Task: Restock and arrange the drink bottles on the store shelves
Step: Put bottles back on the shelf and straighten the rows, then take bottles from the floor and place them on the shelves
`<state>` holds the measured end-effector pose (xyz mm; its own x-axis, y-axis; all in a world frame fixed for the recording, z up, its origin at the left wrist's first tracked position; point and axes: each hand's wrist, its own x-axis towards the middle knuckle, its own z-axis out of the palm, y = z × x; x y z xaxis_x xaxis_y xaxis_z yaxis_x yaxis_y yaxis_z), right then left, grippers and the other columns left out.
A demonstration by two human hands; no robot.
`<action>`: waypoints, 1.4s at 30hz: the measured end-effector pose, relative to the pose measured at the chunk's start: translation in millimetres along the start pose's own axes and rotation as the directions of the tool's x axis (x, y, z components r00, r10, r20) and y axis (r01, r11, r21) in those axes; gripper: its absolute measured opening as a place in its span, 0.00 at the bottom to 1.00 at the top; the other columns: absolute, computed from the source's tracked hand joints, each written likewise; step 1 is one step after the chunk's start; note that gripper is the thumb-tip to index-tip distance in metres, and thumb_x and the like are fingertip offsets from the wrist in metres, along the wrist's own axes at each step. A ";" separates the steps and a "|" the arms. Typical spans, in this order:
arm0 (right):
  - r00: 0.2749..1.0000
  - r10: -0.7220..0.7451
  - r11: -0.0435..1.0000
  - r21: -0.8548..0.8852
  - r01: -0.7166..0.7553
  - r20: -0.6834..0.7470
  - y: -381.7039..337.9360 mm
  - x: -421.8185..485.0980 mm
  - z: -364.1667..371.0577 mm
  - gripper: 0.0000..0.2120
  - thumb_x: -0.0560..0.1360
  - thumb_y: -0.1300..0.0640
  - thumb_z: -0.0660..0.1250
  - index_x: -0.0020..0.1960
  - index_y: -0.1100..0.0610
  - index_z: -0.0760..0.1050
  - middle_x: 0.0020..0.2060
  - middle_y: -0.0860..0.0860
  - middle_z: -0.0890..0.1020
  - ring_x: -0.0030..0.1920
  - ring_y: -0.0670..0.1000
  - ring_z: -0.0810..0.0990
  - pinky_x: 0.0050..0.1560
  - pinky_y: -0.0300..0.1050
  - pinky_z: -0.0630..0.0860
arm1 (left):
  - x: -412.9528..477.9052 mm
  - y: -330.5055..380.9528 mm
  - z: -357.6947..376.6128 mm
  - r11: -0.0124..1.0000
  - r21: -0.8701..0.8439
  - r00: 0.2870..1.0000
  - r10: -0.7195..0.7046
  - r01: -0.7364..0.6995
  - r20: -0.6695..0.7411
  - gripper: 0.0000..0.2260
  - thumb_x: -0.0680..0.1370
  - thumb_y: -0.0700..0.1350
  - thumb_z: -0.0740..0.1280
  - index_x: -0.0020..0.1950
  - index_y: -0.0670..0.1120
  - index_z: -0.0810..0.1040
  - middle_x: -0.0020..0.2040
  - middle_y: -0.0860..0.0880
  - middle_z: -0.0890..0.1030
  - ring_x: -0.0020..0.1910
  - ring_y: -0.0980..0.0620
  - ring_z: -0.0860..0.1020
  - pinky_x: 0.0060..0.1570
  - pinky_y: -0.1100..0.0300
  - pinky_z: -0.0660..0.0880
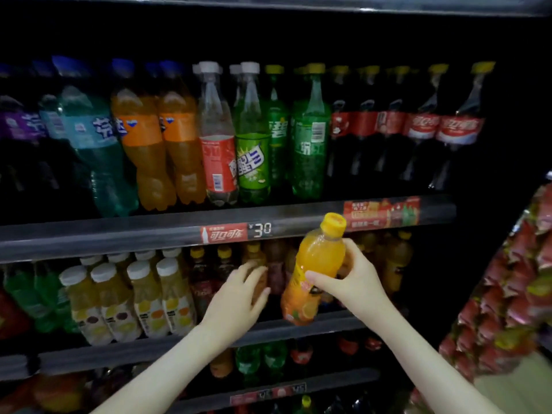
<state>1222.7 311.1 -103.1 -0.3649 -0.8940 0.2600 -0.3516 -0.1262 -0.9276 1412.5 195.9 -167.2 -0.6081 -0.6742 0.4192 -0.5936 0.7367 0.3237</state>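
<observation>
dim light; dark shelving [119, 237], red snack packets [504, 294] at its right.

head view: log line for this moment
right hand: holds orange bottle | left hand: open at shelf bottles | bottle: not shelved

One camera, worn on the person's head, faces the store shelves nearly square-on and tilts slightly down. It is close: both forearms rise from the bottom edge. The left hand [236, 297] and the right hand [355, 282], which grips an orange bottle [316, 270], sit just below the middle. Above the fingers [255, 271] runs the price rail [119, 234], with large bottles [185, 144] over it. Below the fingers a lower shelf edge [149, 351] crosses. Far right of the fingers, snack packets [507, 294] fill the frame's edge. The wide lens bows the shelf lines and the margins blur.
</observation>
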 end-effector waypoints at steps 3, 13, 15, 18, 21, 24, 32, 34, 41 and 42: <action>0.994 0.101 0.992 -0.074 -0.104 -0.039 34.3 -13.4 -13.3 0.23 0.64 0.54 0.80 0.53 0.45 0.71 0.48 0.43 0.81 0.47 0.39 0.80 0.43 0.33 0.74 | 11.5 2.5 27.5 0.997 0.063 0.997 -0.044 0.040 0.058 0.24 0.79 0.44 0.64 0.74 0.46 0.64 0.71 0.38 0.64 0.70 0.37 0.64 0.61 0.49 0.71; 0.766 0.243 0.968 0.100 -0.229 -0.595 118.2 -19.9 -69.1 0.32 0.72 0.57 0.73 0.70 0.57 0.59 0.56 0.51 0.72 0.52 0.50 0.74 0.52 0.43 0.69 | 48.8 61.8 94.0 0.977 0.190 0.995 0.084 -0.094 0.061 0.27 0.68 0.42 0.76 0.66 0.47 0.75 0.63 0.34 0.73 0.63 0.32 0.72 0.55 0.35 0.73; 0.745 0.246 0.967 0.110 -0.228 -0.619 134.7 -6.3 -80.8 0.32 0.73 0.58 0.72 0.70 0.57 0.57 0.58 0.52 0.71 0.55 0.52 0.73 0.55 0.45 0.69 | 54.6 60.7 102.8 0.969 0.245 0.997 -0.043 0.026 0.063 0.32 0.65 0.44 0.76 0.69 0.49 0.72 0.68 0.35 0.67 0.70 0.32 0.61 0.60 0.27 0.61; 0.748 0.288 0.956 0.134 -0.261 -0.598 160.5 15.2 -89.4 0.33 0.74 0.57 0.72 0.71 0.56 0.56 0.62 0.55 0.71 0.59 0.54 0.74 0.60 0.48 0.71 | 58.4 53.3 115.7 0.942 0.319 0.985 -0.144 0.107 0.095 0.42 0.61 0.48 0.78 0.72 0.51 0.64 0.72 0.37 0.62 0.71 0.33 0.56 0.59 0.25 0.59; 0.768 0.300 0.953 0.133 -0.274 -0.566 177.9 38.0 -87.6 0.34 0.74 0.57 0.72 0.71 0.58 0.56 0.61 0.54 0.71 0.58 0.52 0.73 0.60 0.46 0.70 | 58.6 47.4 130.8 0.934 0.347 0.985 -0.136 0.091 0.109 0.46 0.57 0.45 0.79 0.72 0.51 0.64 0.70 0.34 0.66 0.68 0.32 0.62 0.56 0.27 0.65; 0.800 0.317 0.946 0.102 -0.309 -0.510 191.4 60.2 -82.3 0.32 0.73 0.57 0.73 0.69 0.59 0.58 0.59 0.53 0.72 0.58 0.52 0.73 0.59 0.43 0.69 | 57.5 46.5 146.1 0.930 0.359 0.986 -0.126 0.081 0.105 0.46 0.56 0.45 0.79 0.72 0.49 0.66 0.68 0.31 0.68 0.67 0.32 0.65 0.56 0.30 0.68; 0.854 0.313 0.918 -0.098 -0.384 -0.415 201.5 92.6 -85.1 0.33 0.73 0.53 0.72 0.70 0.63 0.61 0.64 0.60 0.74 0.64 0.61 0.73 0.59 0.46 0.69 | 59.1 55.4 165.7 0.943 0.294 0.980 -0.183 0.155 0.071 0.46 0.57 0.47 0.80 0.73 0.48 0.65 0.70 0.29 0.62 0.68 0.27 0.64 0.58 0.31 0.67; 0.862 0.291 0.914 -0.145 -0.378 -0.415 199.0 85.6 -82.4 0.35 0.73 0.55 0.72 0.72 0.63 0.58 0.68 0.60 0.70 0.68 0.60 0.68 0.62 0.46 0.66 | 57.0 55.2 169.1 0.943 0.290 0.975 -0.199 0.162 0.102 0.46 0.58 0.48 0.79 0.73 0.48 0.64 0.71 0.31 0.61 0.69 0.27 0.63 0.60 0.31 0.65; 0.965 -0.167 0.615 -0.787 -0.058 -0.202 204.3 52.9 -51.1 0.47 0.64 0.63 0.78 0.74 0.54 0.53 0.68 0.66 0.65 0.66 0.67 0.65 0.62 0.65 0.70 | 43.5 65.8 168.1 0.958 0.258 0.958 -0.183 0.124 0.220 0.37 0.78 0.49 0.62 0.78 0.53 0.40 0.70 0.43 0.24 0.73 0.37 0.32 0.72 0.39 0.39; 0.975 -0.186 0.527 -0.850 -0.008 -0.124 205.9 54.7 -49.4 0.52 0.62 0.63 0.79 0.76 0.54 0.52 0.68 0.65 0.65 0.66 0.66 0.65 0.61 0.65 0.70 | 41.0 66.4 164.9 0.971 0.213 0.963 -0.155 0.108 0.219 0.35 0.78 0.47 0.62 0.78 0.53 0.44 0.71 0.42 0.26 0.74 0.39 0.33 0.73 0.39 0.41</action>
<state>1087.8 257.4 -266.6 -0.3973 -0.7948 0.4588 -0.9151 0.3057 -0.2628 1261.3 208.6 -268.3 -0.6091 -0.7751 0.1680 -0.7543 0.6316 0.1794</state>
